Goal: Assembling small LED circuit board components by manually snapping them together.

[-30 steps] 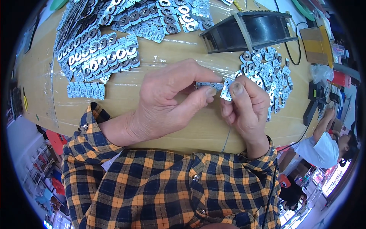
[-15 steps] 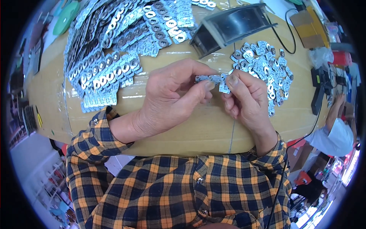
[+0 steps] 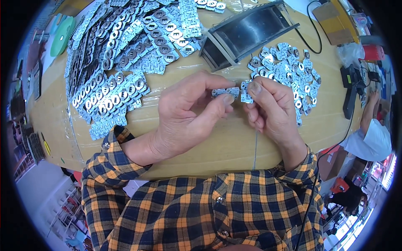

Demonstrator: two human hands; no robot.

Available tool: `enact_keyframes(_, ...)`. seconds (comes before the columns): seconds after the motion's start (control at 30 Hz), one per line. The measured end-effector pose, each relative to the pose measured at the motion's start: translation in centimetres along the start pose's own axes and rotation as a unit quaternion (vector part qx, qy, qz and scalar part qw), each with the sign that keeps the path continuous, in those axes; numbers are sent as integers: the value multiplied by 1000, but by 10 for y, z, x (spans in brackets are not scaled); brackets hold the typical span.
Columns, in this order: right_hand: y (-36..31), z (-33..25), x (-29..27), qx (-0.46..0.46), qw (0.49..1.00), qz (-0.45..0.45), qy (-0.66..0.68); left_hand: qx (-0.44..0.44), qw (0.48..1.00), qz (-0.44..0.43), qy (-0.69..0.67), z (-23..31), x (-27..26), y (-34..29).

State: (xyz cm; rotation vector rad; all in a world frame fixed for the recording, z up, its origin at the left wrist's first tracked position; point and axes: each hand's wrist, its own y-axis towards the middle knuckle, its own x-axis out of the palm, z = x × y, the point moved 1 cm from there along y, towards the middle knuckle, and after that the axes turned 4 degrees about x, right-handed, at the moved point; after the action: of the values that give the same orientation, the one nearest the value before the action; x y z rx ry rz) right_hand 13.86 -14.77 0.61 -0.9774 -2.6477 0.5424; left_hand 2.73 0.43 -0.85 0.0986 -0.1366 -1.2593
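Note:
Over the middle of the table, my left hand (image 3: 186,111) pinches a short strip of small light-blue circuit boards (image 3: 226,91) between thumb and fingers; part of the strip is hidden by them. Close to its right end, my right hand (image 3: 274,104) grips a single small circuit board (image 3: 246,95) under the thumb. A narrow gap separates this board from the strip. Beyond my right hand lies a loose pile of single circuit boards (image 3: 289,69). At the far left are many stacked circuit board strips (image 3: 121,54) with round metal parts on them.
A dark, open-framed device (image 3: 253,35) stands on the table (image 3: 201,157) beyond my hands. Farther right are a yellow-brown box (image 3: 333,23), a black cable (image 3: 319,37) and a black block (image 3: 348,90). A green disc (image 3: 63,37) is at the far left. Another person's sleeve (image 3: 374,140) shows at right.
The single board in my right hand has come apart from the strip in my left hand, and a gap now shows between them. The whole view has shifted slightly.

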Motion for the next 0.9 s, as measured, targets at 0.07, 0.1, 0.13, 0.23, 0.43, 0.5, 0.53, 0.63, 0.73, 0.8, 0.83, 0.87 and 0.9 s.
enact_keyframes(0.07, 1, 0, -1, 4, 1000, -1, -5, 8, 1000, 0, 11, 1, -1, 2)
enact_keyframes(0.1, 1, -1, -2, 5, 1000, -3, -1, 6, 1000, 3, 9, 1, -1, 3)
enact_keyframes(0.13, 2, -1, -2, 6, 1000, -6, 3, 5, 1000, 6, 8, 1, -1, 3)
enact_keyframes(0.23, 1, -1, -3, 0, 1000, -10, -7, -3, 1000, 16, -2, 0, 0, 2)
enact_keyframes(0.43, 1, 0, 2, -9, 998, 0, -56, 15, 999, 6, 32, -2, -3, 2)
enact_keyframes(0.5, 1, 1, 2, -5, 999, -11, -50, 11, 999, 7, 39, 0, -5, 2)
enact_keyframes(0.53, 1, 1, 3, -2, 999, -18, -40, 9, 999, 1, 53, 1, -6, 2)
enact_keyframes(0.63, 2, 1, 2, -7, 999, -29, -34, 9, 998, -3, 68, 4, -6, 2)
enact_keyframes(0.73, 2, 3, 2, -3, 999, -30, -29, 10, 998, 4, 65, 1, -5, 0)
enact_keyframes(0.8, 3, 4, 3, -2, 999, -27, -28, 9, 998, 10, 56, 0, -5, -1)
enact_keyframes(0.83, 3, 5, 3, -3, 1000, -18, -23, 7, 999, 13, 52, -1, -5, -1)
enact_keyframes(0.87, 4, 5, 3, -1, 1000, -18, -25, 5, 999, 15, 48, -2, -5, -1)
enact_keyframes(0.9, 3, 4, 4, -4, 1000, -9, -27, 5, 999, 15, 46, -1, -5, -1)
